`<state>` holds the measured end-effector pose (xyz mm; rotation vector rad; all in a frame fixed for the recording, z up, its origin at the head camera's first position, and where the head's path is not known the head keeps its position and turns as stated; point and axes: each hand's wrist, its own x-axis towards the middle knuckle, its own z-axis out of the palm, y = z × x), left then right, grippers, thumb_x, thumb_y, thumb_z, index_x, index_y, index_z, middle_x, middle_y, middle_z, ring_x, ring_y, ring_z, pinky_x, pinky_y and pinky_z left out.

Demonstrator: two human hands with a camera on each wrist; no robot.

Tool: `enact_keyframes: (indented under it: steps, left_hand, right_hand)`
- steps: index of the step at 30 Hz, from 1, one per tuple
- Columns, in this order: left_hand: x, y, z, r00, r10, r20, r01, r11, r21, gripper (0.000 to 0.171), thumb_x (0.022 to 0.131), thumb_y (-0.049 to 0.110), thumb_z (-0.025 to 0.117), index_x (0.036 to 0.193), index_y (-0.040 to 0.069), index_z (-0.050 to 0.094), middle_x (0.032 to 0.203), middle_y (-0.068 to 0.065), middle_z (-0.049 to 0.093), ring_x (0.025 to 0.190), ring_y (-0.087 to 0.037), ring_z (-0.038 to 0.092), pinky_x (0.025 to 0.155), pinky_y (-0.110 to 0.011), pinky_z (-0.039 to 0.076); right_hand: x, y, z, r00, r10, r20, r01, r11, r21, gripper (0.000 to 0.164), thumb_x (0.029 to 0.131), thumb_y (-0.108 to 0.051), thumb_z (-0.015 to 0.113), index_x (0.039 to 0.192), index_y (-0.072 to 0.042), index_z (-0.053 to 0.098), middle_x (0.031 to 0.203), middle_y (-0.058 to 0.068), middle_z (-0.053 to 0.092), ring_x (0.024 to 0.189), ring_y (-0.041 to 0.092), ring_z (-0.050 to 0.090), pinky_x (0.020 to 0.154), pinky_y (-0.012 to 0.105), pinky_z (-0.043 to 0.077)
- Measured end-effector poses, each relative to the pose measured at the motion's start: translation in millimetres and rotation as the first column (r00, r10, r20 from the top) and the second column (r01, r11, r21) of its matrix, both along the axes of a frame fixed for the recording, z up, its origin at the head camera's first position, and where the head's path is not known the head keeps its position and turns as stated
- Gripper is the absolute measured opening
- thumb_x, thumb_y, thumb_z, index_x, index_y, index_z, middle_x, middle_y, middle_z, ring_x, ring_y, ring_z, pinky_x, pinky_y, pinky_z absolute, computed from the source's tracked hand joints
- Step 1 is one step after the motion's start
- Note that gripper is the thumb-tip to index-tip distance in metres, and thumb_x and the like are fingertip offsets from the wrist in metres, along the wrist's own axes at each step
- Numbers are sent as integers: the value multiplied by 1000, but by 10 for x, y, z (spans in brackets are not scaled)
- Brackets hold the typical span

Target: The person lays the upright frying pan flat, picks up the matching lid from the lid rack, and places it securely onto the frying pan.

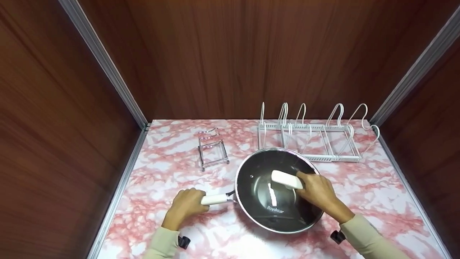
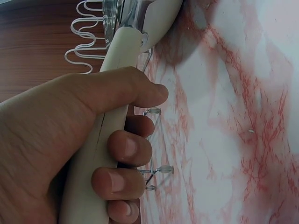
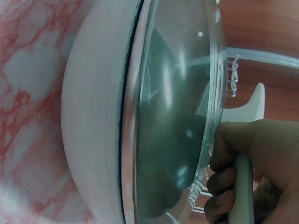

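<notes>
A white frying pan point(image 3: 91, 112) with a dark inside carries a clear domed glass lid point(image 1: 260, 207). "Royalstar" lettering shows through the glass in the head view. My left hand point(image 1: 188, 204) grips the pan's long cream handle point(image 1: 215, 199), fingers wrapped under and thumb across it in the left wrist view. On the other side, my right hand point(image 1: 316, 189) holds the lid's cream knob point(image 1: 284, 178), its fingers curled round the grip. The lid's metal rim lies against the pan's rim. Whether the pan's base touches the table cannot be told.
Behind the pan, at the back right, stands a white wire rack point(image 1: 316, 157) with several upright loops. A small chrome wire stand point(image 1: 212, 144) is left of it. Brown wood-grain panels point(image 1: 215, 57) wall the red-and-white marbled table point(image 1: 161, 172) on three sides.
</notes>
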<state>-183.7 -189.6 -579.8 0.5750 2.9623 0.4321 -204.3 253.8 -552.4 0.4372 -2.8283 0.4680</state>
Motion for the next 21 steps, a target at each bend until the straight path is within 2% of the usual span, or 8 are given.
enact_keyframes:
  steps: [21]
  left_hand:
    - [13,5,-3,1000,-1,-9,1,1000,-10,32,77,28,81,67,20,52,62,7,43,56,-15,40,53,-36,35]
  right_hand:
    - [21,2,-9,1000,-8,-3,8,1000,-7,28,67,-9,85,83,-15,62,66,7,63,56,29,59,47,50,44]
